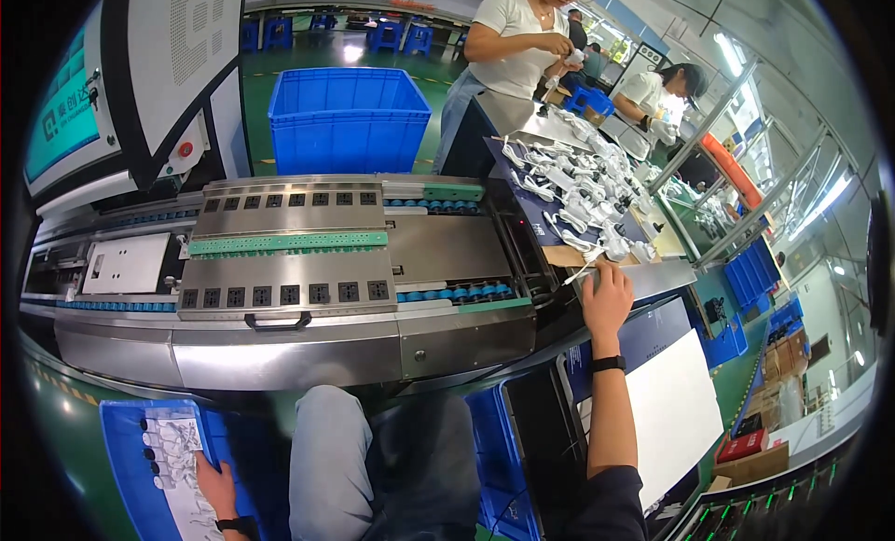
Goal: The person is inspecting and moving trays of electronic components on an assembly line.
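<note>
We cannot tell what our right hand [606, 298] grips among the white cables [583, 201]; our left hand [217, 490] lies open in a blue bin [126, 476], frame-cut.

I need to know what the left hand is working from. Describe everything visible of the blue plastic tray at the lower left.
The blue plastic tray is a shallow rectangular bin with a raised rim, lying low beside the person's left knee, below the steel conveyor machine. Inside lie small white plug-like parts with cords, loosely heaped, some showing dark round ends. The left hand rests among them at the tray's near right side. Its lower end is cut off by the picture edge.
</note>
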Demonstrator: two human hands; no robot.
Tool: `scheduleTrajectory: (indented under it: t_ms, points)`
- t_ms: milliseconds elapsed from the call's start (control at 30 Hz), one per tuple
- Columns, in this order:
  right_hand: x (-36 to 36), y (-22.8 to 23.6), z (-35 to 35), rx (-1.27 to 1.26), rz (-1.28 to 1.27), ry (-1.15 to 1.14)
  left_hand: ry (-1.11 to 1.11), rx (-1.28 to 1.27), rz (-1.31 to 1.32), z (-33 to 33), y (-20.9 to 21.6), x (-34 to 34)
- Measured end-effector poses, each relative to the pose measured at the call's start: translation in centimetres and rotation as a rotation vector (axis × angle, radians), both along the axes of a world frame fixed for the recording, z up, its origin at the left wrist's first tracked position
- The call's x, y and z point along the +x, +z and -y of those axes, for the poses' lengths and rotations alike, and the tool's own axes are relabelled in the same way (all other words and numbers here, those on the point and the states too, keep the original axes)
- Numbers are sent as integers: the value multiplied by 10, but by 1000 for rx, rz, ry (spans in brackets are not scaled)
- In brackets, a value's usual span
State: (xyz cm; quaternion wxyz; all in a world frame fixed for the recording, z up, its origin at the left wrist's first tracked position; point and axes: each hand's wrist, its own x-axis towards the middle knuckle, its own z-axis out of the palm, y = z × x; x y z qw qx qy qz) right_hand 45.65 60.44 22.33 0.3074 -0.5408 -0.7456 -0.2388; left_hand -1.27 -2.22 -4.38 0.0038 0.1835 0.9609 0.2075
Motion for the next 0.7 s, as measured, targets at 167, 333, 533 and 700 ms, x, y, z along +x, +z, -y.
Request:
scheduleTrajectory:
  t_ms: [167,333,533,700]
  points:
    - [1,-1,-1,-2,3,-2,3,8,27,-3,6,2]
    - [1,0,-1,2,-2,13,8,1,41,-4,9,2]
    - [0,0,1,6,-1,15,14,-13,63,0,3,-1]
    - [3,-2,-3,26,15,14,15,-9,48,-1,2,0]
